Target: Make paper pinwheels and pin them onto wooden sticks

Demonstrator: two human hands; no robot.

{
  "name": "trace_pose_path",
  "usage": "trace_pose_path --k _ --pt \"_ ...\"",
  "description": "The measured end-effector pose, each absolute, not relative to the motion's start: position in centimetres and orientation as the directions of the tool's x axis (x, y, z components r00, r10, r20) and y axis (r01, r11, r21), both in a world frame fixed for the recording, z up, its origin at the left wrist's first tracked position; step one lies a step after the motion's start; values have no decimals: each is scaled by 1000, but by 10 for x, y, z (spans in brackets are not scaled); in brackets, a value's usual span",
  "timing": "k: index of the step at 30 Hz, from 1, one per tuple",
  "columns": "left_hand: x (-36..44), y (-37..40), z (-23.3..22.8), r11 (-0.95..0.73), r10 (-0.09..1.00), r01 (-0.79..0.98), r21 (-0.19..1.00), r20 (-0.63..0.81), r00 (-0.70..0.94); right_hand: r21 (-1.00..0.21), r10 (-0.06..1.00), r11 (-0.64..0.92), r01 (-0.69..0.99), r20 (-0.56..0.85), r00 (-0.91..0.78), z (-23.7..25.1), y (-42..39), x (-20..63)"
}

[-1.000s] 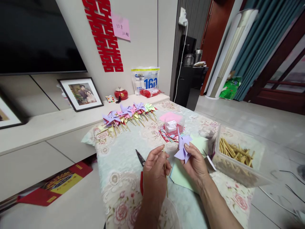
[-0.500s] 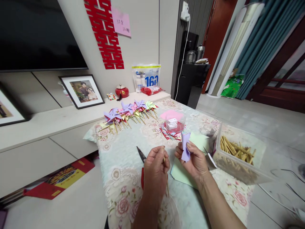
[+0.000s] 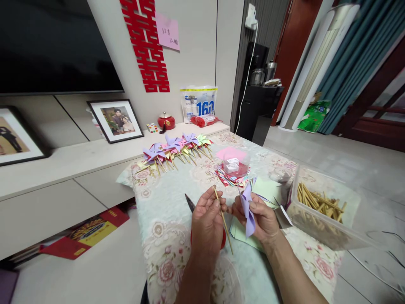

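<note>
A thin wooden stick (image 3: 226,228) is pinched between the thumb and fingers of my left hand (image 3: 207,215); its upper end shows above the thumb. My right hand (image 3: 261,217) grips a folded lavender paper pinwheel (image 3: 247,207), seen nearly edge-on. The two hands are close together, with the stick just left of the pinwheel. Under my left hand lie red-handled scissors (image 3: 190,202), their dark blades pointing away. Below my right hand rests a stack of pale green paper sheets (image 3: 242,233), partly covered by that hand.
Finished pinwheels (image 3: 174,145) on sticks lie in a row at the table's far left. A clear round tub (image 3: 242,164) stands on patterned paper. To the right, a plastic box (image 3: 319,226) holds many sticks. A small white-edged box (image 3: 284,217) sits beside it.
My left hand has turned so the stick shows along its length. In my right hand the pinwheel has turned and its blades are spread more. The view has shifted slightly.
</note>
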State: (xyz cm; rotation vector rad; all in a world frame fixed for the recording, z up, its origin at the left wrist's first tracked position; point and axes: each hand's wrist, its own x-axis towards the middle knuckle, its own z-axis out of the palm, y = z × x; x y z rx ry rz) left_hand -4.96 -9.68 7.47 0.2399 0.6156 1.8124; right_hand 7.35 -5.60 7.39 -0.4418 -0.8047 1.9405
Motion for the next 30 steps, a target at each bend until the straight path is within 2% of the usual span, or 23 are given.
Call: trace_pose_path --k 4,13,20,24,27,29,30 --pt "-49 -98 75 -212 930 -803 558 -137 -341 -740 856 -313 -596 51 -514 75 -58 74" --pt "-49 -97 71 -246 930 -767 593 -78 -359 -735 881 -316 -600 7 -473 78 -56 72" --pt "-69 -91 63 -375 828 -767 521 -184 -529 -760 767 -413 -501 7 -642 71 -59 75" --pt "-73 -88 61 -403 774 -718 568 -208 -598 -776 748 -415 -474 5 -663 71 -60 76" --pt "-70 -90 61 -370 711 -528 764 -132 -691 -783 777 -381 -492 17 -629 72 -59 76" --pt "-66 -93 61 -343 626 -210 915 56 -778 -776 789 -374 -508 22 -614 71 -58 76" --pt "-64 -95 62 -335 594 -27 942 189 -782 -770 794 -374 -517 22 -608 71 -57 76"
